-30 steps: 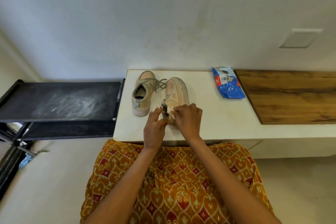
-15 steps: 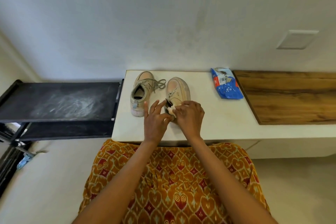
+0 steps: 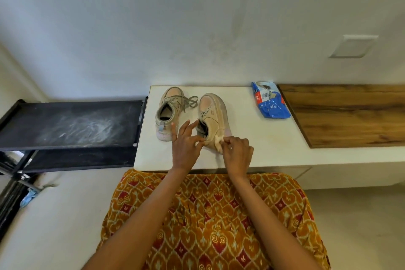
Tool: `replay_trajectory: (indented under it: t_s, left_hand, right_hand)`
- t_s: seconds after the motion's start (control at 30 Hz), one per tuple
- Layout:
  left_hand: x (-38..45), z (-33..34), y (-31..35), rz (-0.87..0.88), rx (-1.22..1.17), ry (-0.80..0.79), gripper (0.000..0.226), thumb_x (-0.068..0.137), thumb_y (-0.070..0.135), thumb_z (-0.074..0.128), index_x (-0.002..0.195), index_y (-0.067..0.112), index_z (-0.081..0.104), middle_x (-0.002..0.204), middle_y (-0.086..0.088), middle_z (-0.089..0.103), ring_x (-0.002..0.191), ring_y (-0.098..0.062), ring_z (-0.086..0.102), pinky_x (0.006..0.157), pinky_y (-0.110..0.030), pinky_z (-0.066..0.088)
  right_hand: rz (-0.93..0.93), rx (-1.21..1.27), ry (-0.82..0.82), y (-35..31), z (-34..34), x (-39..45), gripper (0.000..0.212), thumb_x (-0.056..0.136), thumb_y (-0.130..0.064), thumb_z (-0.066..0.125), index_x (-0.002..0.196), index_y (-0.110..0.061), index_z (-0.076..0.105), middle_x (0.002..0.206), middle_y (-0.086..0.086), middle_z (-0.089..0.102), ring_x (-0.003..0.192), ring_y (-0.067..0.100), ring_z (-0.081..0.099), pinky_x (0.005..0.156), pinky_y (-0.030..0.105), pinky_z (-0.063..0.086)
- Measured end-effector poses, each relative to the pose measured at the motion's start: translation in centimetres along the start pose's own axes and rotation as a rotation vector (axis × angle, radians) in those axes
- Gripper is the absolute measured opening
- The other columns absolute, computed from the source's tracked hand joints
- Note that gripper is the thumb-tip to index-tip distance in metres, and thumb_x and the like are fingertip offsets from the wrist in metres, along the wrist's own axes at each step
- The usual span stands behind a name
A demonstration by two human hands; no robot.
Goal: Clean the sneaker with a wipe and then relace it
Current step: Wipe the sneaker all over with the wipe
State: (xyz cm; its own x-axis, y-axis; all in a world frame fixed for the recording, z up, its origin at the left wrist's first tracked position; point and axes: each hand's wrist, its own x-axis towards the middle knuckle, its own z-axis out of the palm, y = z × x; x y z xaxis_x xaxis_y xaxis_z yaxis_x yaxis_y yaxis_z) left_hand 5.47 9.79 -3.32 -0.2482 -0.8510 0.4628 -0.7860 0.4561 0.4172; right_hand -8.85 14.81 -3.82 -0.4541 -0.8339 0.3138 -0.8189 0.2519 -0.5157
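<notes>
Two beige sneakers stand on a white counter. The left sneaker is laced, with its bow loose toward the right. The right sneaker is tipped onto its side, opening toward my left. My left hand pinches its heel collar, with the other fingers spread beside the opening. My right hand pinches a crumpled white wipe against the heel's outer side.
A blue wipes packet lies at the counter's back right, next to a wooden board. A black dusty shelf adjoins the counter's left edge. My patterned orange garment fills the foreground.
The right sneaker has rolled onto its side. My right hand slid with the wipe from the heel opening to the outer heel. My left hand shifted to the heel collar.
</notes>
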Motion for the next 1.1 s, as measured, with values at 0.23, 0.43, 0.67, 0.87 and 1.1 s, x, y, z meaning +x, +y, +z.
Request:
replay_trajectory:
  t_s: [0.23, 0.43, 0.67, 0.87, 1.1]
  left_hand:
    - [1.5, 0.9, 1.5, 0.003, -0.031, -0.038, 0.007, 0.075, 0.018, 0.072, 0.075, 0.024, 0.076, 0.12, -0.004, 0.064, 0.125, -0.026, 0.048, 0.114, -0.044, 0.001]
    - [0.9, 0.9, 1.0, -0.018, -0.035, -0.028, 0.005, 0.075, 0.019, 0.074, 0.076, 0.023, 0.076, 0.12, -0.002, 0.064, 0.124, -0.025, 0.049, 0.114, -0.049, 0.003]
    - [2.3, 1.3, 2.6, -0.021, -0.071, -0.048, 0.009, 0.078, 0.018, 0.068, 0.077, 0.021, 0.076, 0.112, -0.001, 0.065, 0.117, -0.019, 0.053, 0.114, -0.039, -0.009]
    - [3.0, 1.4, 4.2, -0.039, -0.072, -0.099, 0.011, 0.081, 0.022, 0.066, 0.082, 0.02, 0.076, 0.107, 0.001, 0.066, 0.113, -0.017, 0.053, 0.115, -0.042, -0.007]
    - [5.9, 2.5, 6.5, 0.013, 0.038, -0.165, 0.016, 0.084, 0.025, 0.06, 0.083, 0.023, 0.076, 0.102, 0.003, 0.065, 0.11, -0.017, 0.052, 0.114, -0.044, -0.003]
  right_hand:
    - [0.18, 0.056, 0.024, -1.2, 0.2, 3.3, 0.016, 0.092, -0.02, 0.056, 0.102, -0.015, 0.067, 0.1, 0.004, 0.069, 0.099, 0.025, 0.052, 0.079, 0.034, 0.035]
    - [0.041, 0.034, 0.047, 0.7, 0.3, 1.1, 0.01, 0.086, -0.018, 0.062, 0.093, -0.014, 0.069, 0.089, 0.004, 0.07, 0.092, 0.026, 0.054, 0.073, 0.03, 0.025]
    - [0.155, 0.156, 0.062, -1.0, 0.8, 1.1, 0.012, 0.088, -0.02, 0.061, 0.097, -0.014, 0.067, 0.091, 0.002, 0.069, 0.092, 0.024, 0.053, 0.075, 0.029, 0.026]
    - [0.307, 0.154, 0.049, 1.7, 0.9, 2.3, 0.015, 0.092, -0.022, 0.053, 0.099, -0.014, 0.064, 0.095, 0.005, 0.068, 0.099, 0.025, 0.051, 0.078, 0.032, 0.027]
    - [0.399, 0.271, 0.07, 0.6, 1.2, 3.7, 0.018, 0.096, -0.024, 0.049, 0.099, -0.012, 0.063, 0.096, 0.005, 0.067, 0.099, 0.025, 0.052, 0.084, 0.035, 0.032]
